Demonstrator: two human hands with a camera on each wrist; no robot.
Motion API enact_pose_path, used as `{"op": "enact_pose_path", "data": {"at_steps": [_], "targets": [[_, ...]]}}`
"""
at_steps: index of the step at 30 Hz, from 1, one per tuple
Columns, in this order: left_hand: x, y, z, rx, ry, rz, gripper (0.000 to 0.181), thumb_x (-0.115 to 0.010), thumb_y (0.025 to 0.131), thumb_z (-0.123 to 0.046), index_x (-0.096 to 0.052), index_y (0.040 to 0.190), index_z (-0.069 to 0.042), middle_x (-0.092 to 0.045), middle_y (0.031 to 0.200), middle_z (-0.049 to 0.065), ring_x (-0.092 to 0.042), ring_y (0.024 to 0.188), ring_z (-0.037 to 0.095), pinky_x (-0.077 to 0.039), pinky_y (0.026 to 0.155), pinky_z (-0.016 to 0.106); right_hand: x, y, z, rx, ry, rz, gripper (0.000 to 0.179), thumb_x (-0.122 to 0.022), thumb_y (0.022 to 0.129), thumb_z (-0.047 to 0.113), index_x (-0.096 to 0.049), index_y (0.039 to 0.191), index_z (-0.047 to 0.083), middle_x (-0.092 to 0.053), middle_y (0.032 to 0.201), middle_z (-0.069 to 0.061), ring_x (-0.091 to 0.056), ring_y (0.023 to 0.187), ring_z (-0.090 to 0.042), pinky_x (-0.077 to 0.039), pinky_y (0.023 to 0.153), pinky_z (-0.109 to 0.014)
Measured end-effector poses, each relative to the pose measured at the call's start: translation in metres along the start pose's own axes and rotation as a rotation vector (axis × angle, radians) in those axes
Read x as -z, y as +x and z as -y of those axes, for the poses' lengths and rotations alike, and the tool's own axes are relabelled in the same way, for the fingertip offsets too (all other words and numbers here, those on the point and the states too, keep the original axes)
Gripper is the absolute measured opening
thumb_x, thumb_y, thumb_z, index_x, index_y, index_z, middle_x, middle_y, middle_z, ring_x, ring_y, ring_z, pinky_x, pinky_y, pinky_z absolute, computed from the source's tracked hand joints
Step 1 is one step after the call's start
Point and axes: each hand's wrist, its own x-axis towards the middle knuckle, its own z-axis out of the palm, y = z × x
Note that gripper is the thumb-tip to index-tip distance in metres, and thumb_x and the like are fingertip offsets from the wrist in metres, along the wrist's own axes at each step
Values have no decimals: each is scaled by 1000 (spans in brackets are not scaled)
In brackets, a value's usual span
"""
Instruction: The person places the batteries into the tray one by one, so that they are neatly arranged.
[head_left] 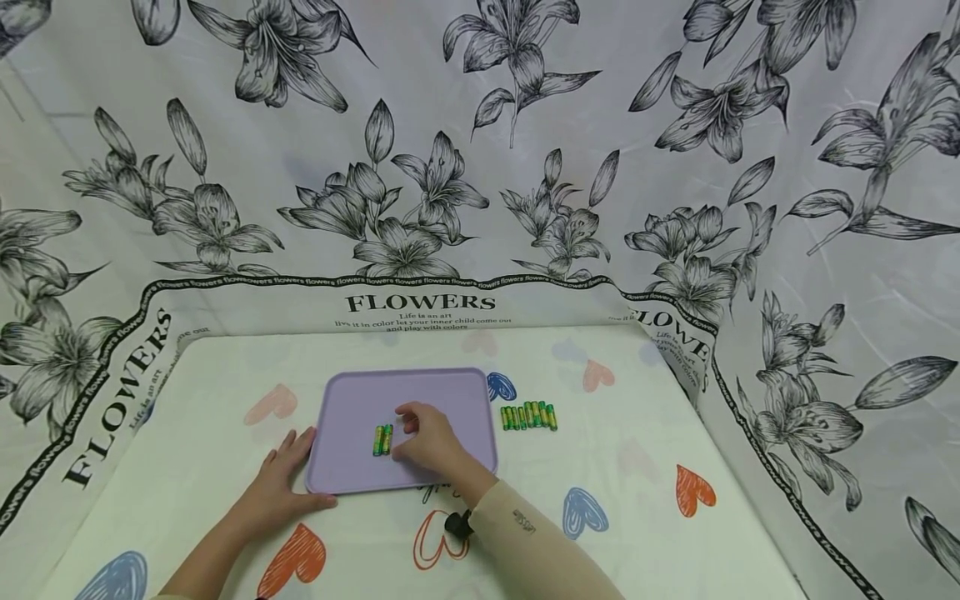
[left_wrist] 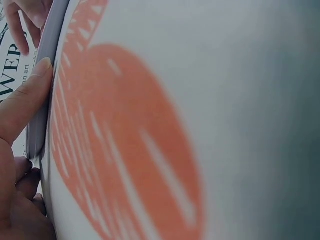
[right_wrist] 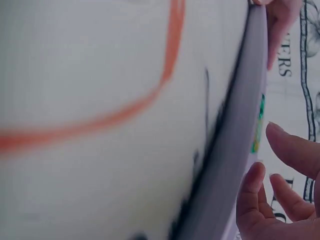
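Observation:
A lilac tray (head_left: 352,400) lies on the table. Two green-and-yellow batteries (head_left: 382,440) lie side by side on it. Just to their right is my right hand (head_left: 433,442), above the tray; in the right wrist view its thumb and fingers are spread apart with nothing between them. My left hand (head_left: 281,487) rests at the tray's front left corner, fingers along the left side and thumb at the front rim. The left wrist view shows that thumb lying straight against the tray's edge. To the right of the tray, several more batteries (head_left: 528,415) form a row on the tablecloth.
A white tablecloth (head_left: 630,550) with printed hearts covers the table. Flower-printed cloth (head_left: 540,100) hangs behind and at both sides. Near the right sleeve (head_left: 525,533) there is a small black object (head_left: 458,525).

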Motion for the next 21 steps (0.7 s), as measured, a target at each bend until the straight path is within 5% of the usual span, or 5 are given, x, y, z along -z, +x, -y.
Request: {"op": "enact_pose_path", "data": {"at_steps": [10, 21], "targets": [[-1, 0, 1, 8, 16, 3, 126, -89, 67, -51, -18, 162, -9, -11, 165, 30, -2, 147, 61, -6, 113, 80, 61, -11, -13, 9, 132, -84, 58, -83, 79, 4, -62, 133, 10, -66, 128, -11, -64, 109, -18, -57, 92, -30], [-1, -1, 0, 0, 18, -3, 125, -89, 67, -51, -19, 162, -8, -12, 165, 29, -2, 148, 60, -8, 113, 80, 127, -34, -60, -33, 179, -235, 57, -81, 83, 7, -60, 136, 8, -65, 130, -15, -65, 114, -28, -61, 87, -37]]}}
